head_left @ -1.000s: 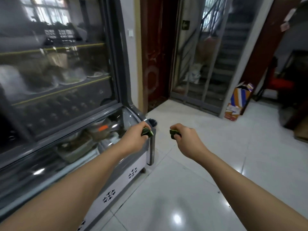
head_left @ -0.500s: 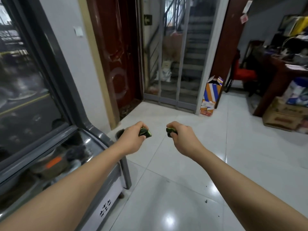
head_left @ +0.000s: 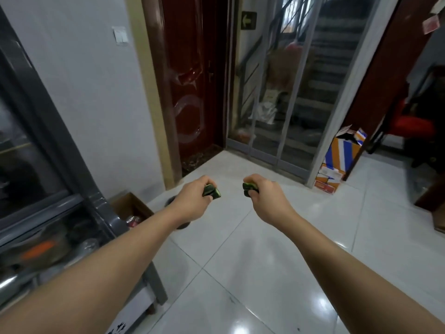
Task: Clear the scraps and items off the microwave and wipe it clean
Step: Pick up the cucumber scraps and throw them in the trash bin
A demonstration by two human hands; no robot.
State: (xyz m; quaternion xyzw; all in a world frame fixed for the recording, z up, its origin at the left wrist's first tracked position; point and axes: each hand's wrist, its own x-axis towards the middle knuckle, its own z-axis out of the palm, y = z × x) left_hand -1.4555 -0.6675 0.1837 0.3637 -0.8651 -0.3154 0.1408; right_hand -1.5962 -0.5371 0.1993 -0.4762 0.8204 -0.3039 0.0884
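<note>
- left hand (head_left: 192, 201) grips a green rind scrap (head_left: 212, 191); right hand (head_left: 267, 198) grips another scrap (head_left: 249, 188).
- advice: keep both level, release only over the dark bin (head_left: 172, 201).

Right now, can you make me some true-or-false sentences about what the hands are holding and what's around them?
1. Each hand holds a dark green scrap. True: the left hand grips one green scrap and the right hand grips another scrap.
2. The two hands are touching each other. False: there is a gap of white floor between them.
3. A striped orange and blue box stands on the floor by the sliding door. True.
4. The dark red door is wide open. False: it is closed.
5. The hands are over a microwave. False: they are over the tiled floor; no microwave is in view.
</note>
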